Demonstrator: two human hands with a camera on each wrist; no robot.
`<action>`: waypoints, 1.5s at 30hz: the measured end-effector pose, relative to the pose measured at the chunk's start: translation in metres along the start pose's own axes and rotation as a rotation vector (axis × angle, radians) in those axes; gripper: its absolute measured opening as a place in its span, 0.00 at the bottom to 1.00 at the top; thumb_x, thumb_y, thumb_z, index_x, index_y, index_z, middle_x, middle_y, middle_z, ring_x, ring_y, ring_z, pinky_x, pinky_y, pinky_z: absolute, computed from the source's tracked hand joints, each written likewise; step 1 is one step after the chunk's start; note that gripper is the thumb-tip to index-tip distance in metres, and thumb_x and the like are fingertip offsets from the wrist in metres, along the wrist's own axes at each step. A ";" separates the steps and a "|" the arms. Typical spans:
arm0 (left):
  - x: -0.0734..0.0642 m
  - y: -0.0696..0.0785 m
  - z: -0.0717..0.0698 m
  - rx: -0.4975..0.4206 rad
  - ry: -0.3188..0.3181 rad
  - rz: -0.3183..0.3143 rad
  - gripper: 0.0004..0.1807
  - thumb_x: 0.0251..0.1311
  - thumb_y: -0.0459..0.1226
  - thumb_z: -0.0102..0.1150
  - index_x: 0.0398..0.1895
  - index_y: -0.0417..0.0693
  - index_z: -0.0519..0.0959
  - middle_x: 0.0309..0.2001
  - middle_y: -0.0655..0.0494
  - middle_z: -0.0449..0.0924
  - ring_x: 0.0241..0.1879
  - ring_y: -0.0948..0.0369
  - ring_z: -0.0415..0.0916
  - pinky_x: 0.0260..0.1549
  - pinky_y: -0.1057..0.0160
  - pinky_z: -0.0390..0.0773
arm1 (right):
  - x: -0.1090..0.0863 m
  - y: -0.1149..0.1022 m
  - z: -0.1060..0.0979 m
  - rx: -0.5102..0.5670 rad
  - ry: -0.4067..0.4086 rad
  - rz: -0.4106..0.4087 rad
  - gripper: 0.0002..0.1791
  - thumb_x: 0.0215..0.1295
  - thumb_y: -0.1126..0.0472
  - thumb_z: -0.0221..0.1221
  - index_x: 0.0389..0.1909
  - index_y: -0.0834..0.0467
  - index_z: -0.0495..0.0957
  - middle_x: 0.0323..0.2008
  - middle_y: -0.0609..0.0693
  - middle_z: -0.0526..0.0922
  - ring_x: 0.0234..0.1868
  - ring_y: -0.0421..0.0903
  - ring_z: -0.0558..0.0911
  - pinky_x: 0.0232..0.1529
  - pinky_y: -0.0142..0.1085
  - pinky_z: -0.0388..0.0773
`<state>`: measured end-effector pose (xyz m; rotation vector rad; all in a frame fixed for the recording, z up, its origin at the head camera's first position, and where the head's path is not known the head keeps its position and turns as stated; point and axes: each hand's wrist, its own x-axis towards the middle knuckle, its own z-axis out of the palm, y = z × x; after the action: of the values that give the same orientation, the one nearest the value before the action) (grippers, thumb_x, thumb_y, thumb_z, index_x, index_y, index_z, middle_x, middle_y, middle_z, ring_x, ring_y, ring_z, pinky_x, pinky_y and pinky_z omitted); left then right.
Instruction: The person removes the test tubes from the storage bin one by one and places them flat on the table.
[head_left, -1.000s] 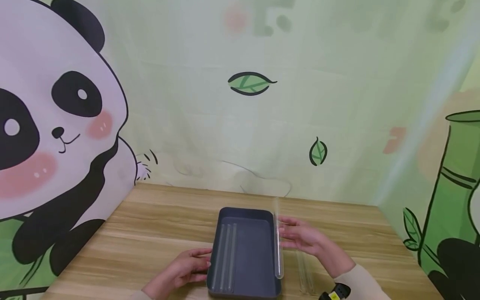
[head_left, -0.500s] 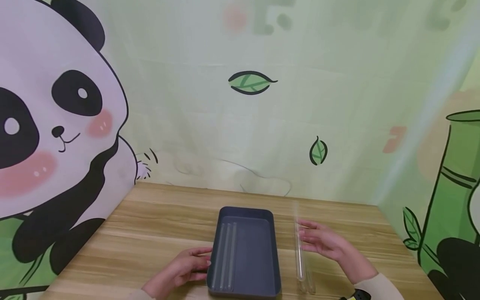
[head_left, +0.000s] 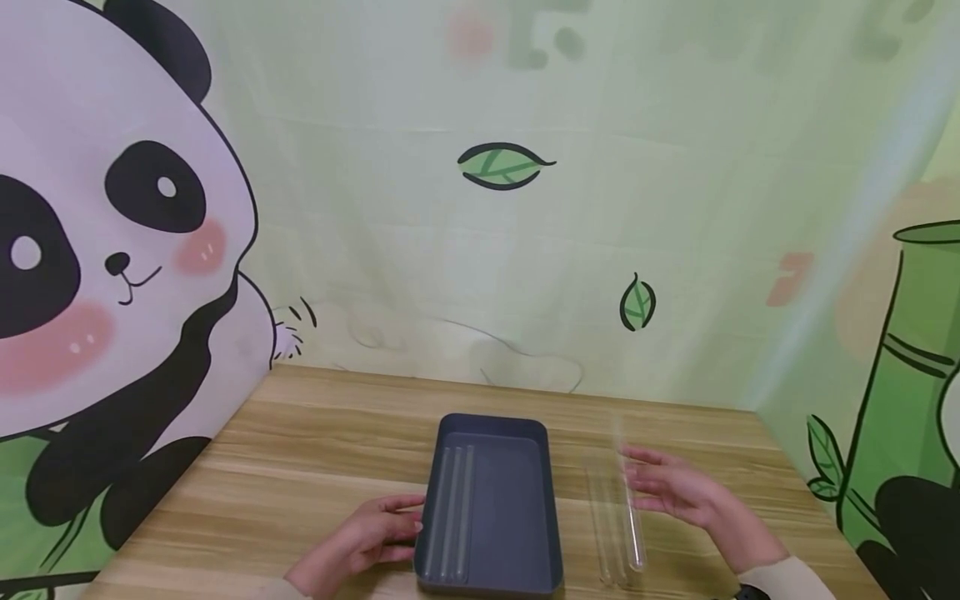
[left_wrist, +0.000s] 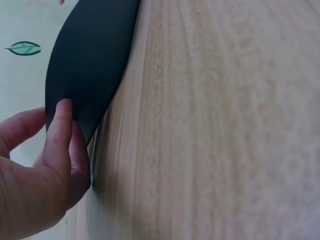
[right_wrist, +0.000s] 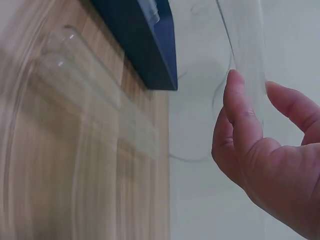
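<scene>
A dark blue-grey tray (head_left: 513, 517) lies lengthwise on the table. Inside it, along its left side, rest 3 clear test tubes (head_left: 453, 512) side by side. My left hand (head_left: 377, 531) is at the tray's left wall, its fingers touching the outside, as the left wrist view also shows on the dark wall (left_wrist: 90, 55). To the right of the tray, my right hand (head_left: 675, 486) pinches another clear test tube (head_left: 634, 533) between thumb and fingers, tilted with its rounded end toward me. Two more test tubes (right_wrist: 95, 87) lie on the table just left of that hand.
The wood-grain table (head_left: 315, 442) runs back to a pale green cloth backdrop (head_left: 390, 250) printed with a panda, leaves and bamboo. A black watch-like band (head_left: 752, 592) is on the right wrist, at the bottom edge.
My right hand has moved right with its test tube, from the tray's right rim to beyond the two tubes on the table. My left hand and the tray have stayed put.
</scene>
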<state>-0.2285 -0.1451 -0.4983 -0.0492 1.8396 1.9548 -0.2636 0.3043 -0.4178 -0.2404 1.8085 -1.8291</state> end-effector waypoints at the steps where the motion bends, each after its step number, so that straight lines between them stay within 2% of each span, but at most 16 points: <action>1: 0.000 0.000 0.000 0.000 0.001 0.000 0.34 0.64 0.27 0.58 0.73 0.29 0.63 0.51 0.51 0.86 0.41 0.64 0.83 0.40 0.62 0.87 | -0.001 0.001 -0.002 0.000 0.000 0.001 0.33 0.76 0.64 0.53 0.77 0.68 0.54 0.49 0.43 0.76 0.47 0.36 0.80 0.51 0.31 0.85; 6: 0.001 0.000 0.000 -0.002 0.004 -0.003 0.34 0.63 0.27 0.58 0.73 0.30 0.63 0.53 0.48 0.86 0.41 0.64 0.83 0.40 0.61 0.87 | -0.006 0.005 -0.010 0.015 0.011 0.020 0.25 0.77 0.64 0.52 0.71 0.58 0.65 0.48 0.42 0.77 0.46 0.36 0.80 0.50 0.31 0.85; 15: 0.000 0.000 0.000 -0.008 0.006 -0.008 0.34 0.63 0.27 0.58 0.73 0.30 0.64 0.50 0.51 0.86 0.40 0.65 0.83 0.40 0.61 0.87 | -0.009 0.010 -0.018 -0.010 0.013 0.020 0.23 0.76 0.64 0.51 0.70 0.60 0.67 0.43 0.39 0.81 0.44 0.34 0.81 0.48 0.31 0.85; 23: 0.002 -0.002 -0.001 -0.005 0.006 -0.008 0.33 0.64 0.27 0.58 0.73 0.31 0.64 0.51 0.50 0.86 0.41 0.65 0.83 0.40 0.61 0.87 | -0.007 0.017 -0.019 -0.106 0.083 0.059 0.34 0.72 0.67 0.52 0.74 0.74 0.53 0.38 0.39 0.81 0.40 0.34 0.80 0.44 0.31 0.85; 28: 0.001 -0.002 -0.001 -0.004 0.002 -0.006 0.33 0.64 0.27 0.57 0.73 0.30 0.64 0.52 0.50 0.86 0.41 0.65 0.83 0.40 0.62 0.87 | -0.002 0.023 -0.018 -0.137 0.128 0.083 0.39 0.72 0.66 0.53 0.75 0.77 0.46 0.35 0.40 0.79 0.37 0.34 0.79 0.41 0.31 0.85; 37: 0.002 -0.002 -0.001 -0.009 0.005 -0.021 0.33 0.65 0.27 0.57 0.73 0.31 0.64 0.50 0.52 0.87 0.41 0.65 0.83 0.40 0.62 0.87 | 0.008 0.028 -0.016 -0.172 0.169 0.124 0.39 0.71 0.66 0.54 0.74 0.78 0.46 0.34 0.42 0.78 0.35 0.34 0.79 0.40 0.33 0.85; 45: 0.003 -0.002 -0.001 -0.015 0.006 -0.020 0.33 0.65 0.27 0.57 0.73 0.31 0.64 0.53 0.49 0.87 0.41 0.64 0.84 0.39 0.63 0.87 | 0.018 0.028 -0.018 -0.189 0.201 0.159 0.37 0.70 0.67 0.52 0.73 0.78 0.48 0.33 0.43 0.78 0.33 0.34 0.79 0.38 0.31 0.85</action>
<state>-0.2304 -0.1455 -0.5014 -0.0779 1.8215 1.9566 -0.2803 0.3127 -0.4508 0.0202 2.0777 -1.6223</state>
